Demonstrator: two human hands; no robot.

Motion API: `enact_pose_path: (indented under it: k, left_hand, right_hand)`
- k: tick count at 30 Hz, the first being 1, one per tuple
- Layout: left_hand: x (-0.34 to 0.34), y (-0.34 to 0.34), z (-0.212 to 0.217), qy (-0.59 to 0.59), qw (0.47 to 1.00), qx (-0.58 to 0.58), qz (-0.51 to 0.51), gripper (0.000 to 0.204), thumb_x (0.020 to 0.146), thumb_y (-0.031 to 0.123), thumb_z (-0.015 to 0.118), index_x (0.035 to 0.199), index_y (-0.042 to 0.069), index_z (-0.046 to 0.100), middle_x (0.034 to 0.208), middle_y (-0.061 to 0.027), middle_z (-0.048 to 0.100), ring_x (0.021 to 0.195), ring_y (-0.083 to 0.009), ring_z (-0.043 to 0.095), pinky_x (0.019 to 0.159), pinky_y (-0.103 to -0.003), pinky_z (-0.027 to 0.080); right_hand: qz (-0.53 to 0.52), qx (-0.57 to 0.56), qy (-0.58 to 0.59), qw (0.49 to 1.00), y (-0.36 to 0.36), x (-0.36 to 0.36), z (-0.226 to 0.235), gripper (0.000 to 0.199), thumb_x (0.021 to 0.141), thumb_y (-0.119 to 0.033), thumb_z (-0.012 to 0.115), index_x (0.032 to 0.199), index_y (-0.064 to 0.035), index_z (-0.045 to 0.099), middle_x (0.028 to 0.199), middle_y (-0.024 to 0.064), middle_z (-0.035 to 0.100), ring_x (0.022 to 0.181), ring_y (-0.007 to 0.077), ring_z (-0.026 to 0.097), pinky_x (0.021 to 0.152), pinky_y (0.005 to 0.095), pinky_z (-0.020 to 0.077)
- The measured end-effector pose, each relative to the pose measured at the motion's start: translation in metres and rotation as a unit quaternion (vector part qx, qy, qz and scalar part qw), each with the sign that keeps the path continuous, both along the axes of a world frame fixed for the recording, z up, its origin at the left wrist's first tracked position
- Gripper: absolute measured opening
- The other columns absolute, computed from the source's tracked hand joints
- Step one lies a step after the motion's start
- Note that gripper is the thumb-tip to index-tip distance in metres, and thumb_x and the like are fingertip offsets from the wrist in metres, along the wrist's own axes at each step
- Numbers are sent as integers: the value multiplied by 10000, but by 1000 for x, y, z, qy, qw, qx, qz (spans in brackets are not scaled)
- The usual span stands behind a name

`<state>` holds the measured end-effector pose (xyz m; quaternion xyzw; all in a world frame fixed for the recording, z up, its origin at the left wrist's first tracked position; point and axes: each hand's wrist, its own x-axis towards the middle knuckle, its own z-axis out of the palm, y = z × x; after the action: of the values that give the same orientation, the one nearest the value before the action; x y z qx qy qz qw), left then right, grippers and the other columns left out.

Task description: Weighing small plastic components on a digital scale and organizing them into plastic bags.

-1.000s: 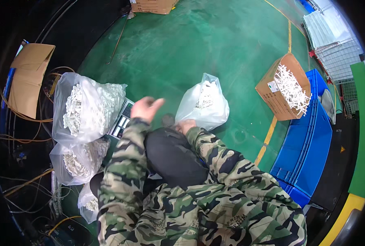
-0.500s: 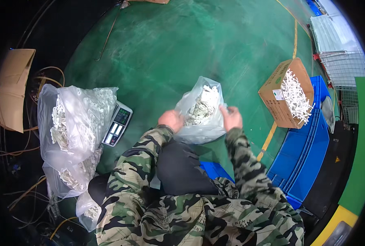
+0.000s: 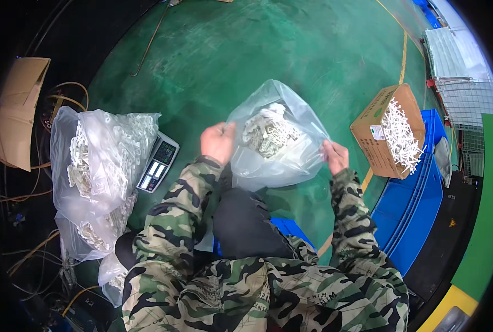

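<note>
In front of my knees a clear plastic bag (image 3: 282, 176) stands with its mouth spread wide. Small white plastic parts (image 3: 271, 131) lie heaped inside it. My left hand (image 3: 218, 143) is closed on the left edge of the bag's mouth. On the opposite side, my right hand (image 3: 335, 155) pinches the right edge between thumb and fingers. The film is pulled taut between both hands, and its far edge rises in a peak.
Left, a large clear bag (image 3: 105, 160) of white parts sits on a digital scale (image 3: 159, 166), a smaller bag (image 3: 112, 276) below it. Right, a cardboard box (image 3: 371, 146) of white pieces tilts against blue plastic crates (image 3: 410, 205). Hoses and a cardboard flap (image 3: 22, 113) are far left.
Both hands have risen and moved apart, drawing the bag's mouth wider and higher. The white parts inside now lie more spread out.
</note>
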<state>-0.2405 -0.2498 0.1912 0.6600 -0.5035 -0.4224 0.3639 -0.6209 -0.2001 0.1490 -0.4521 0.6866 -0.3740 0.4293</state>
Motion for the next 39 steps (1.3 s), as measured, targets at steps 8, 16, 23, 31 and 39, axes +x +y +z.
enact_pose_path:
  k: [8,16,23,31,39]
  left_hand:
    - [14,7,24,-38,998,42,25,397,930,352,606,829,-20,699,730,-216,662,686,-353,639,690,-425,488]
    - [-4,14,10,-69,997,16,-27,475,936,394,629,740,-37,673,577,-138,593,546,-234,585,576,-383,466]
    - [-6,11,15,-69,993,80,-52,499,935,446,582,818,-22,707,729,-243,650,733,-400,652,707,-458,499]
    - [10,10,-5,-111,988,83,-61,468,868,445,623,826,-12,716,773,-244,672,772,-410,660,736,-463,510]
    - [9,29,-27,-128,986,65,-88,420,846,404,664,904,-8,717,787,-211,692,764,-356,681,741,-432,521]
  right_hand:
    - [-175,102,-100,974,22,-14,-52,383,965,-399,625,945,-25,706,764,51,645,646,143,606,512,293,529]
    - [-38,-212,250,944,4,60,30,445,833,-304,753,1186,-56,643,1008,93,687,690,224,640,682,374,533]
    - [413,89,508,751,-54,128,-1,596,901,-599,548,1101,-57,694,1029,185,704,867,340,693,801,448,527]
    - [377,-132,446,801,45,40,42,338,867,-361,709,698,-78,634,720,110,617,680,319,639,572,432,490]
    - [405,-112,462,781,117,38,60,299,871,-312,699,1103,-127,656,1011,94,635,731,305,678,630,415,561]
